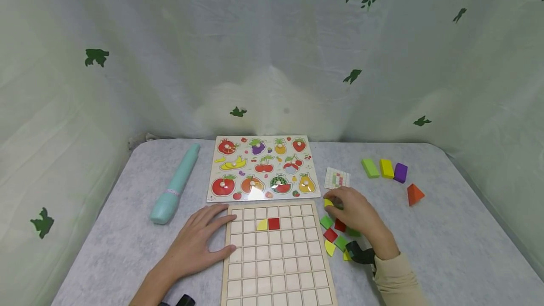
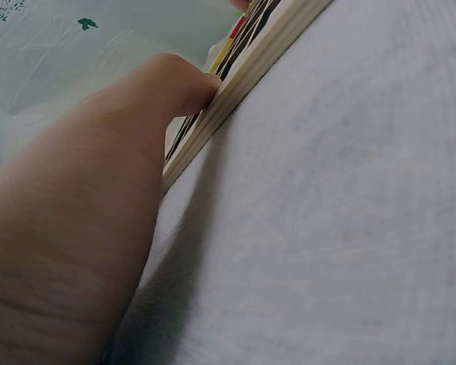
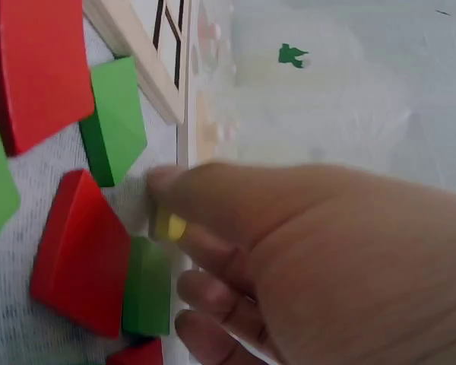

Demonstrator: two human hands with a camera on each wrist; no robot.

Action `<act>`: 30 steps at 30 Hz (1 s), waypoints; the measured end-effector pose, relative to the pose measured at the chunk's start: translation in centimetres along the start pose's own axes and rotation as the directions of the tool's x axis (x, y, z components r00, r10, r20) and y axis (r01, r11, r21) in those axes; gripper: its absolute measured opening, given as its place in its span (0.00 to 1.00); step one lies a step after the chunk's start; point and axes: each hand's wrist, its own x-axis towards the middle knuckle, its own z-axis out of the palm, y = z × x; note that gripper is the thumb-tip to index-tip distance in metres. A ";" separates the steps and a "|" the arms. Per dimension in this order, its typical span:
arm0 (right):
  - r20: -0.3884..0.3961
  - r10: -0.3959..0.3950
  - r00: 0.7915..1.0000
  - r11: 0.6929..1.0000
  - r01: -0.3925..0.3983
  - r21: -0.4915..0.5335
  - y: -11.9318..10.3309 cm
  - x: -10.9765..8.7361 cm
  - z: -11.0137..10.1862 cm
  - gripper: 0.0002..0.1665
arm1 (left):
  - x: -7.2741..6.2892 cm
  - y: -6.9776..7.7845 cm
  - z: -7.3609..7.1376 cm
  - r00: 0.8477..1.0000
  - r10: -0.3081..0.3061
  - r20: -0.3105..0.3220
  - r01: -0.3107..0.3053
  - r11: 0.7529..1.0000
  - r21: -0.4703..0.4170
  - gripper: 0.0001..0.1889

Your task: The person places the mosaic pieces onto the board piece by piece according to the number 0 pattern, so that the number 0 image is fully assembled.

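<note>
A wooden grid board [image 1: 263,268] lies in front of me, with a yellow piece [image 1: 261,225] and a red square [image 1: 274,224] side by side in its second row. My left hand [image 1: 191,244] rests at the board's left edge, fingers and thumb spread and touching the frame. Just past the board's upper right corner, my right hand [image 1: 357,209] pinches a yellow block [image 3: 176,226] between thumb and fingers. Below that hand lie loose red, green and yellow blocks, including a red block [image 1: 330,235] and a green block [image 1: 326,222]; the hand and wrist partly hide some.
A fruit puzzle board [image 1: 272,169] lies behind the grid. A small pattern card [image 1: 337,178] is right of it. Farther right are a green block [image 1: 370,168], yellow block [image 1: 386,168], purple block [image 1: 400,173] and orange-red pyramid [image 1: 414,194]. A turquoise folded umbrella-like object [image 1: 174,185] lies left.
</note>
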 end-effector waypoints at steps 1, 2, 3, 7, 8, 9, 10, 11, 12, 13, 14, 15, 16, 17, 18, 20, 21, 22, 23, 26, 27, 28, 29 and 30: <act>-0.003 -0.001 1.000 1.000 0.001 0.006 -0.2 0.0 0.0 0.15 | 0.0 0.0 0.0 1.000 0.000 0.000 0.000 1.000 0.000 0.35; -0.006 -0.007 1.000 1.000 0.007 0.013 -0.4 0.0 0.1 0.15 | 0.0 0.0 0.0 1.000 0.001 0.000 -0.001 1.000 0.000 0.35; -0.009 -0.014 1.000 1.000 0.014 0.020 -0.6 0.0 0.1 0.15 | 0.0 0.0 0.0 1.000 0.001 0.000 -0.001 1.000 0.001 0.35; -0.017 -0.059 0.998 0.997 0.059 0.053 -1.6 0.1 0.5 0.16 | 0.0 0.0 0.0 1.000 0.003 -0.001 -0.003 1.000 0.000 0.35; -0.018 -0.073 0.997 0.996 0.074 0.056 -1.9 0.1 0.6 0.16 | 0.0 0.0 0.0 1.000 0.002 -0.002 -0.002 1.000 -0.002 0.35; -0.019 -0.085 0.996 0.994 0.086 0.062 -2.2 0.1 0.7 0.16 | 0.0 0.0 0.0 1.000 0.001 -0.002 -0.001 1.000 -0.003 0.35; -0.018 -0.100 0.995 0.993 0.101 0.065 -2.5 0.2 0.9 0.16 | 0.0 0.0 0.0 1.000 -0.001 -0.001 0.001 1.000 -0.005 0.35; -0.017 -0.114 0.993 0.991 0.115 0.065 -2.8 0.2 1.0 0.16 | 0.0 0.0 0.0 1.000 -0.002 0.000 0.002 1.000 -0.005 0.35; -0.017 -0.128 0.992 0.989 0.129 0.068 -3.0 0.2 1.2 0.16 | 0.0 0.0 0.0 1.000 -0.004 0.002 0.004 1.000 -0.005 0.35; -0.017 -0.143 0.990 0.987 0.144 0.072 -3.3 0.2 1.3 0.16 | 0.0 0.0 0.0 1.000 -0.006 0.003 0.006 1.000 -0.006 0.35; -0.016 -0.156 0.988 0.985 0.157 0.074 -3.5 0.2 1.5 0.16 | 0.0 0.0 0.0 1.000 -0.007 0.005 0.007 1.000 -0.006 0.35; -0.014 -0.171 0.985 0.982 0.172 0.076 -3.8 0.2 1.7 0.15 | 0.0 0.0 0.0 1.000 -0.008 0.007 0.009 1.000 -0.006 0.35; -0.012 -0.183 0.983 0.980 0.184 0.077 -4.0 0.2 1.8 0.15 | 0.0 0.0 0.0 1.000 -0.009 0.008 0.010 1.000 -0.005 0.35; -0.009 -0.192 0.981 0.978 0.192 0.078 -4.3 0.2 2.0 0.15 | 0.0 0.0 0.0 1.000 -0.010 0.010 0.010 1.000 -0.004 0.35; -0.005 -0.203 0.979 0.976 0.203 0.082 -4.6 0.2 2.2 0.15 | 0.0 0.0 0.0 1.000 -0.011 0.011 0.011 1.000 -0.005 0.35; 0.011 -0.219 0.976 0.972 0.218 0.085 -5.1 0.1 2.6 0.15 | 0.0 0.0 0.0 1.000 -0.011 0.011 0.011 1.000 -0.006 0.35; 0.018 -0.229 0.973 0.970 0.227 0.083 -5.3 0.1 2.8 0.15 | 0.0 0.0 0.0 1.000 -0.011 0.011 0.011 1.000 -0.006 0.35; 0.026 -0.235 0.972 0.969 0.232 0.081 -5.5 0.1 3.0 0.15 | 0.0 0.0 0.0 1.000 -0.010 0.010 0.010 1.000 -0.005 0.35; 0.034 -0.244 0.969 0.967 0.241 0.079 -5.7 0.1 3.2 0.15 | 0.0 0.0 0.0 1.000 -0.010 0.010 0.010 1.000 -0.005 0.35; 0.053 -0.265 0.963 0.963 0.261 0.073 -6.1 0.0 3.7 0.14 | 0.0 0.0 0.0 1.000 -0.008 0.010 0.008 1.000 0.000 0.35; 0.056 -0.270 0.961 0.961 0.266 0.072 -6.3 0.0 3.9 0.14 | 0.0 0.0 0.0 1.000 -0.008 0.010 0.008 1.000 0.001 0.35; 0.059 -0.272 0.960 0.961 0.268 0.072 -6.4 0.0 4.0 0.14 | 0.0 0.0 0.0 1.000 -0.008 0.010 0.008 1.000 0.002 0.35; 0.061 -0.273 0.960 0.961 0.268 0.074 -6.5 0.0 4.2 0.14 | 0.0 0.0 0.0 1.000 -0.009 0.011 0.009 1.000 0.002 0.35; 0.061 -0.270 0.961 0.961 0.265 0.078 -6.6 0.0 4.3 0.14 | 0.0 0.0 0.0 1.000 -0.010 0.012 0.010 1.000 0.003 0.35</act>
